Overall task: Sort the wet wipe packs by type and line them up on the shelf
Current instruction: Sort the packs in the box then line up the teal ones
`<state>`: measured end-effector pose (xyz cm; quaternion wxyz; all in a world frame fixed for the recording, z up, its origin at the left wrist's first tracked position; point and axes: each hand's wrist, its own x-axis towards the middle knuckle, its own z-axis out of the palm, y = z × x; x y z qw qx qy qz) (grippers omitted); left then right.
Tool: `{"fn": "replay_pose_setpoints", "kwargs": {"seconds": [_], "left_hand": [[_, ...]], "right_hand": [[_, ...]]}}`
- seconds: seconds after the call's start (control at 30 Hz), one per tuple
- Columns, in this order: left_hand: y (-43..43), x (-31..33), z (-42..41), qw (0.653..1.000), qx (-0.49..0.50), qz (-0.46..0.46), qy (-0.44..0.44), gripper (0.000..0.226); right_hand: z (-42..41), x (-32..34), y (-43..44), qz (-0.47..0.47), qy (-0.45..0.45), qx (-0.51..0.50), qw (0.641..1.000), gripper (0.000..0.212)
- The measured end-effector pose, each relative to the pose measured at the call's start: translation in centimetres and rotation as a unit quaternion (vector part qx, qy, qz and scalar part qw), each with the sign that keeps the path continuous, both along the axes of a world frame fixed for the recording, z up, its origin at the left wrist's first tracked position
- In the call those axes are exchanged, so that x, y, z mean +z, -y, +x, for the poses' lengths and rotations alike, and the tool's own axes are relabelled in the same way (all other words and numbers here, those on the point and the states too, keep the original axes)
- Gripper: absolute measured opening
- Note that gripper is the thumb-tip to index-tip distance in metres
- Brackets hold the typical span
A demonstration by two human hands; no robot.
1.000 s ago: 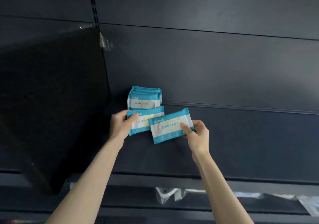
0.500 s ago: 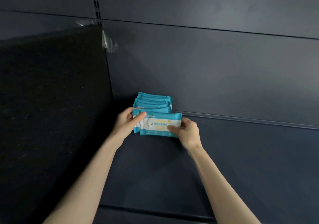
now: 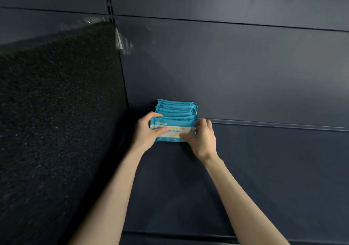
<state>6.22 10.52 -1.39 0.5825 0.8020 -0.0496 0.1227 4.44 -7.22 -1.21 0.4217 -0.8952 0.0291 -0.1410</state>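
A row of several teal-and-white wet wipe packs (image 3: 177, 108) stands upright at the back left of the dark shelf (image 3: 264, 169), against the back panel. The front pack (image 3: 174, 125) closes the row. My left hand (image 3: 146, 131) grips its left end, thumb across the face. My right hand (image 3: 203, 139) grips its right end, thumb on the front, fingers curled over the edge. The pack's lower corners are hidden by my hands.
A black speckled side panel (image 3: 56, 122) walls off the shelf on the left, close to the packs. The dark back panel (image 3: 226, 65) rises behind. The shelf floor stretches bare to the right and toward me.
Both hands brought two packs back against the row; the right-hand pack swung from tilted to upright in front, and the camera moved closer.
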Motion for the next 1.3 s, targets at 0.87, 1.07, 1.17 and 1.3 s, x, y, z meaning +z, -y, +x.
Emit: {"fn": "replay_pose_setpoints", "kwargs": {"seconds": [0.87, 1.07, 1.17, 1.3], "left_hand": [[0.2, -2.8, 1.1, 0.985, -0.007, 0.171, 0.035, 0.068], [0.2, -2.7, 1.3, 0.986, 0.017, 0.164, 0.026, 0.065], [0.3, -2.5, 1.1, 0.986, 0.025, 0.16, 0.021, 0.063], [0.2, -1.7, 0.6, 0.986, 0.032, 0.163, 0.004, 0.062]], "right_hand": [[0.5, -0.5, 0.5, -0.065, -0.015, 0.086, 0.994, 0.098], [1.1, -0.3, 0.6, -0.066, -0.038, 0.102, 0.992, 0.086], [1.1, -0.1, 0.6, -0.078, -0.048, 0.099, 0.991, 0.083], [0.6, 0.3, 0.6, -0.103, -0.058, 0.077, 0.99, 0.083]]}}
